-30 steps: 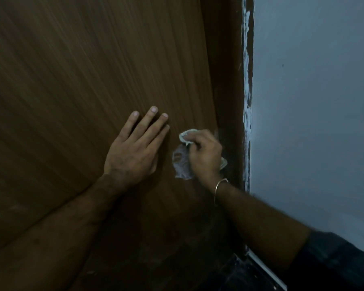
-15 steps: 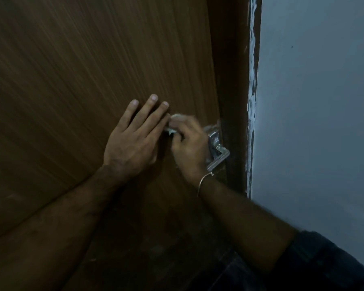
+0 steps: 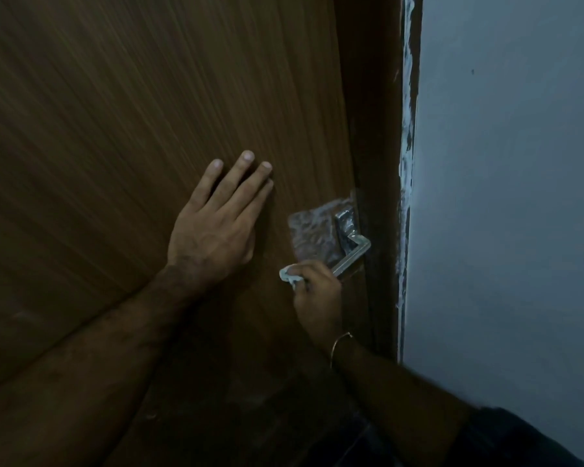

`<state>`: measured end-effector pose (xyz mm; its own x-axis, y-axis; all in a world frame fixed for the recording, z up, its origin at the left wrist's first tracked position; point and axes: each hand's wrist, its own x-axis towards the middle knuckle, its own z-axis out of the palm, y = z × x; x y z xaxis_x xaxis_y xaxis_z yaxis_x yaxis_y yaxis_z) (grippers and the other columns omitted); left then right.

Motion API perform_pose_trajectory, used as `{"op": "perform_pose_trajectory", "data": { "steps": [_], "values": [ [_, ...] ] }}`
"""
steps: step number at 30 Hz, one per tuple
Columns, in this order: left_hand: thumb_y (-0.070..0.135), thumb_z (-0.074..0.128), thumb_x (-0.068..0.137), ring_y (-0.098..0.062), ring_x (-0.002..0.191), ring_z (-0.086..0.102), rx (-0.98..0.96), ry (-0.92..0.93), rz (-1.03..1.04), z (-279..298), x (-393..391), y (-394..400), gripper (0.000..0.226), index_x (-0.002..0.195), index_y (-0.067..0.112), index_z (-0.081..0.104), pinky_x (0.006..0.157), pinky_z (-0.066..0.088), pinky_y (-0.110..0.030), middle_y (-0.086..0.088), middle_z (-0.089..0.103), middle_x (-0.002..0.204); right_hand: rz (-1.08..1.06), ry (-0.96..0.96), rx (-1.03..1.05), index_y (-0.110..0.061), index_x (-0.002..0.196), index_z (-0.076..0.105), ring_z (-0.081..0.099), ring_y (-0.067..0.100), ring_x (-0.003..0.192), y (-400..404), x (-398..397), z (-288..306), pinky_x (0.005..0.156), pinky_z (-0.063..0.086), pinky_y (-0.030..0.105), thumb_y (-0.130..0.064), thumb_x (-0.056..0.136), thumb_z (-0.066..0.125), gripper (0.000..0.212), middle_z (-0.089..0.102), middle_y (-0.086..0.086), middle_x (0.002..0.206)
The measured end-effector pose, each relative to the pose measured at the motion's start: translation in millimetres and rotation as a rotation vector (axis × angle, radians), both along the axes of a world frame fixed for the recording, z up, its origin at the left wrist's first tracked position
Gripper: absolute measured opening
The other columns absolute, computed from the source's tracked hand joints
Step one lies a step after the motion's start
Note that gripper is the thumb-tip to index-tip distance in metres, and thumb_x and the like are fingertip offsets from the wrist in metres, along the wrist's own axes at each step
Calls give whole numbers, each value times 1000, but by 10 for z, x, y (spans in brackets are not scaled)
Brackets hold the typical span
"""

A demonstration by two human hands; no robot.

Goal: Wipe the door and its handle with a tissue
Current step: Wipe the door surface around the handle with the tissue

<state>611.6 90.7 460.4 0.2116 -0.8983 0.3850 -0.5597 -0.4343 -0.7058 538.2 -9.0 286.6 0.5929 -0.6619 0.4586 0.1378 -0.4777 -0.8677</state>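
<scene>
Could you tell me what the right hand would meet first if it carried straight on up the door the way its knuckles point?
Probably the handle: the right hand, holding the tissue, sits just below the lever's end, with the plate right above. Depth is unclear.

Brown door (image 3: 132, 96) bearing metal handle (image 3: 349, 244)

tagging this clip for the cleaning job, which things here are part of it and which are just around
Part of the job:
door
handle
tissue, bunched in the right hand
left hand, flat on the door

Just around:
door frame
wall
bangle on the right wrist
</scene>
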Motion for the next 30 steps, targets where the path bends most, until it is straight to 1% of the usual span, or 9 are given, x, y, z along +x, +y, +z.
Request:
{"op": "perform_pose_trajectory", "data": {
  "steps": [4, 6, 12, 16, 18, 22, 24, 27, 30],
  "values": [
    [29, 60, 85, -31, 151, 16, 0, -15, -5, 4, 2, -14, 66, 145, 7, 43, 121, 7, -51, -12, 29, 161, -29, -133, 58, -8, 105, 72, 58, 3, 100, 12, 134, 566, 88, 50, 13, 4, 90, 56, 24, 65, 1, 110],
    [31, 62, 84, -32, 151, 16, 0, -21, -7, 1, -2, -20, 67, 145, 7, 44, 121, 6, -51, -12, 29, 161, -18, -214, -12, -7, 107, 71, 57, 5, 103, -2, 200, 718, 90, 49, 15, 7, 89, 55, 28, 64, 3, 112],
    [30, 59, 84, -32, 152, 13, 1, 8, -1, -2, 8, -10, 69, 147, 7, 41, 121, 4, -51, -12, 27, 162, -121, 11, 185, -12, 108, 70, 56, 1, 104, 152, 132, -110, 90, 55, 30, 0, 90, 56, 26, 62, -3, 116],
    [27, 56, 87, -31, 152, 11, -45, 37, 4, -80, -3, -44, 66, 147, 7, 39, 121, 3, -50, -11, 25, 162, -113, -126, 154, -13, 125, 61, 46, -1, 119, 345, 203, 127, 100, 40, 9, -7, 92, 59, 34, 53, -1, 131],
    [27, 54, 87, -31, 152, 11, -35, 44, -1, -121, -10, -47, 66, 148, 7, 38, 121, 2, -50, -12, 23, 163, -60, -120, 140, -15, 133, 54, 42, 2, 129, 457, 186, -21, 106, 39, 16, -8, 93, 58, 41, 45, -3, 139],
    [28, 54, 87, -30, 152, 12, -1, 1, 3, -128, 1, -28, 66, 148, 7, 37, 121, 0, -49, -11, 24, 163, -243, 49, 403, -16, 135, 51, 42, 2, 125, 494, 207, -396, 105, 47, 36, -13, 94, 59, 43, 44, -2, 140],
    [29, 53, 88, -30, 153, 11, 12, 3, 7, -132, 14, -32, 67, 149, 7, 36, 121, -1, -49, -12, 22, 163, -223, 9, 394, -14, 135, 52, 44, 4, 124, 551, 247, -315, 104, 45, 27, -17, 94, 60, 42, 45, 0, 139],
    [29, 54, 87, -31, 153, 10, 11, -5, 9, -137, 31, -26, 69, 149, 6, 34, 121, 0, -50, -12, 21, 163, -226, -115, 381, -8, 130, 56, 49, 5, 121, 484, 307, -310, 95, 40, 9, -7, 92, 60, 38, 49, 3, 135],
    [27, 54, 89, -31, 153, 10, -3, -10, -5, -148, 34, -21, 67, 149, 6, 34, 122, 1, -51, -12, 22, 163, -294, 67, 546, -10, 137, 49, 49, 12, 120, 289, 337, -387, 79, 34, 4, -14, 95, 56, 42, 43, 4, 138]
  ]
}}
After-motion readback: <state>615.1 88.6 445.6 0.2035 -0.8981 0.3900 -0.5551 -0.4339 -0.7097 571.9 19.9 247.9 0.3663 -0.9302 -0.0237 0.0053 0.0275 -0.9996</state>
